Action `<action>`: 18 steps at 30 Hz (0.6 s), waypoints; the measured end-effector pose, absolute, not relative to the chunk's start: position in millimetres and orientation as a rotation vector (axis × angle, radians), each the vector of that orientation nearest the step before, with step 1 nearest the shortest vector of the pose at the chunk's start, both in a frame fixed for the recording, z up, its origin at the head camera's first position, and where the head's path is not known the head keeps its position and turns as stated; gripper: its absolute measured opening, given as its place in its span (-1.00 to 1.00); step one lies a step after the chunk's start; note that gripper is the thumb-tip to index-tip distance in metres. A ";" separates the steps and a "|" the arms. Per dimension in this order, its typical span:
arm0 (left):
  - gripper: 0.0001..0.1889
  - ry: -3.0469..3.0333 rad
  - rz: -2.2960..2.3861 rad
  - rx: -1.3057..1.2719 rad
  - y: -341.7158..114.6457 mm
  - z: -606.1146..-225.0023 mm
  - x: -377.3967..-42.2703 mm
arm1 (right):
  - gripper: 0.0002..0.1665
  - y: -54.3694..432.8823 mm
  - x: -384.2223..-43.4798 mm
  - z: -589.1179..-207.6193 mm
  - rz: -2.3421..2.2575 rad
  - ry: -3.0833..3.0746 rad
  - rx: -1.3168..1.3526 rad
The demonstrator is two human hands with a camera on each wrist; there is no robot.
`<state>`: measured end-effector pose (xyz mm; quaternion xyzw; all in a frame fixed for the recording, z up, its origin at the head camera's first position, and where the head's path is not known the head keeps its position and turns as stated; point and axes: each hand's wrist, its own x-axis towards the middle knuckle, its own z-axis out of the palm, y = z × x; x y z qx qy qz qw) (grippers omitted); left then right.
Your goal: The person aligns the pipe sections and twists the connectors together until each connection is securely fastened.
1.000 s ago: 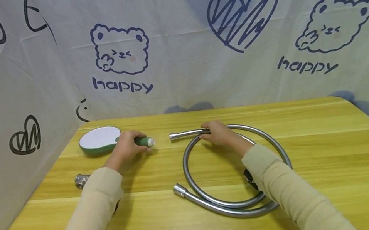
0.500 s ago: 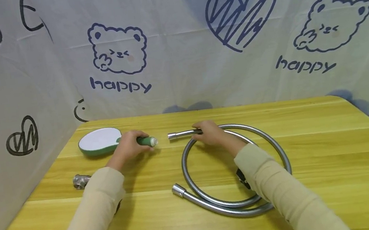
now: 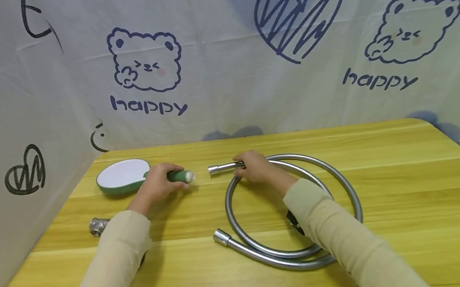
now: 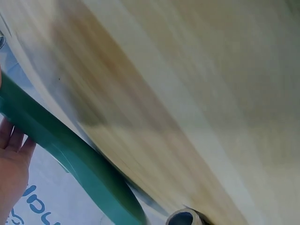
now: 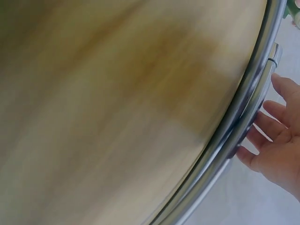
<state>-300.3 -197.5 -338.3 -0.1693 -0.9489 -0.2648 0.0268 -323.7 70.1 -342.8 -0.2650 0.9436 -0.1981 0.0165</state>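
A green shower head (image 3: 122,174) with a white face lies at the far left of the wooden table (image 3: 392,180). My left hand (image 3: 157,183) grips its green handle (image 4: 70,154), whose threaded end (image 3: 186,176) sticks out to the right. A coiled silver shower hose (image 3: 342,187) lies in the middle. My right hand (image 3: 251,168) holds the hose just behind its far end fitting (image 3: 216,168), fingers (image 5: 276,140) draped over the hose (image 5: 243,117). A short gap separates that fitting from the handle's end. The hose's other end fitting (image 3: 222,236) lies nearer to me.
A small metal fitting (image 3: 97,226) sits on the table beside my left sleeve, and also shows in the left wrist view (image 4: 183,218). A printed white cloth (image 3: 220,67) walls the table at the back and both sides.
My right hand has slid left along the hose, closer to its end fitting. The left hand and shower head have stayed put.
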 end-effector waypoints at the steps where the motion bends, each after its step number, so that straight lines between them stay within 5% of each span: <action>1: -0.50 -2.934 -0.827 -0.524 -197.5 -337.9 -300.2 | -0.46 69.5 -323.3 -342.2 -0.609 2.934 -0.806; 18: -0.57 -2.911 -0.784 -0.555 -195.0 -342.6 -300.1 | -0.69 66.4 -320.4 -340.8 -0.470 3.044 -0.730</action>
